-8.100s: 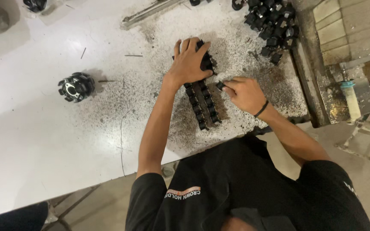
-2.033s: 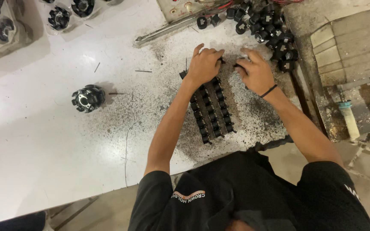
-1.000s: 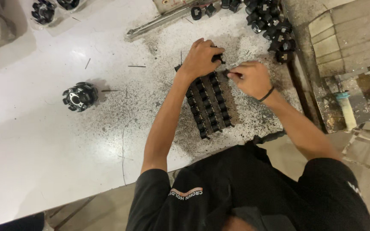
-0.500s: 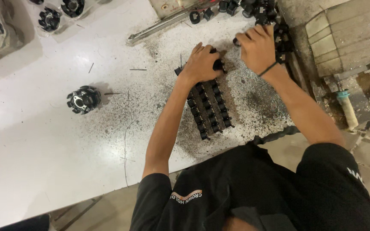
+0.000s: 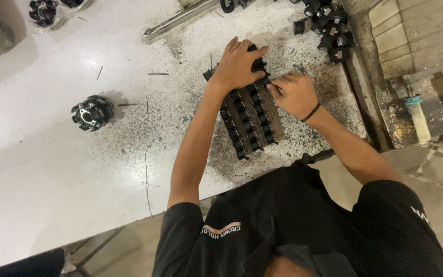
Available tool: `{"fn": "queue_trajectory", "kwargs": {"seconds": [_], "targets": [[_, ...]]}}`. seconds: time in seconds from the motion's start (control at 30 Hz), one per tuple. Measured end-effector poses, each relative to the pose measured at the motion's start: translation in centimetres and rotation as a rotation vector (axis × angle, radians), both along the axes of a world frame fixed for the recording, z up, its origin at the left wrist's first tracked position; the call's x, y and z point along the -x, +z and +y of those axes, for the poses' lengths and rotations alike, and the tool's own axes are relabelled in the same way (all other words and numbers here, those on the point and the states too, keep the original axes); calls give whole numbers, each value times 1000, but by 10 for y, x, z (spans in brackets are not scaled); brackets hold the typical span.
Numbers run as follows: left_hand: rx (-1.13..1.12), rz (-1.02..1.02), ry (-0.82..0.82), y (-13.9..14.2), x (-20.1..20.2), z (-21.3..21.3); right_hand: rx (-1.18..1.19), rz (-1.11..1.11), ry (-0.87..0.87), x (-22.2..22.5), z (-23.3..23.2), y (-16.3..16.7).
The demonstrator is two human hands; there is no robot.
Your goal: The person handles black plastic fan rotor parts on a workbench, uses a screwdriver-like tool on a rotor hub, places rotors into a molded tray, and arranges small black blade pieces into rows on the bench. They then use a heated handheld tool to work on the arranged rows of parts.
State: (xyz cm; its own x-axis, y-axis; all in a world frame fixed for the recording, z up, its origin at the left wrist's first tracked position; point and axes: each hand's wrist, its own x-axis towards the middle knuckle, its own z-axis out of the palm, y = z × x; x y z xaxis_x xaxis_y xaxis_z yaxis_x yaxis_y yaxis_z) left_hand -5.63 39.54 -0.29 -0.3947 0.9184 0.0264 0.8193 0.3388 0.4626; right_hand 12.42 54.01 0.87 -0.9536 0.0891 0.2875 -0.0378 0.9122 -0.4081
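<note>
Head view: the left hand [image 5: 238, 65] lies flat, fingers spread, pressing the far end of the rows of small black parts [image 5: 247, 120] on the white table [image 5: 52, 169]. The right hand [image 5: 294, 95] sits just beside it, grip pinched on a black part [image 5: 267, 81] at the rows' far right edge. A round black hub [image 5: 92, 112] stands well apart, left
</note>
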Motion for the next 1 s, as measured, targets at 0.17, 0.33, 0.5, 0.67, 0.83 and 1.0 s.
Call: {"fn": "queue_trajectory", "kwargs": {"seconds": [0.17, 0.33, 0.5, 0.67, 0.83, 1.0], "targets": [[51, -9, -2, 2, 1, 0, -566, 254, -230, 55, 54, -15], [0, 76, 15, 6, -6, -2, -337, 146, -108, 47, 63, -18], [34, 113, 50, 7, -21, -3, 141, -66, -29, -36, 22, -2], [57, 103, 35, 6, -21, -4, 159, 150, 12, -48, -17, -10], [87, 107, 48, 2, -18, -3, -268, 45, -200, 2, 40, -16], [60, 130, 39, 6, -22, -6, -572, 181, -236, 25, 91, -18]]}}
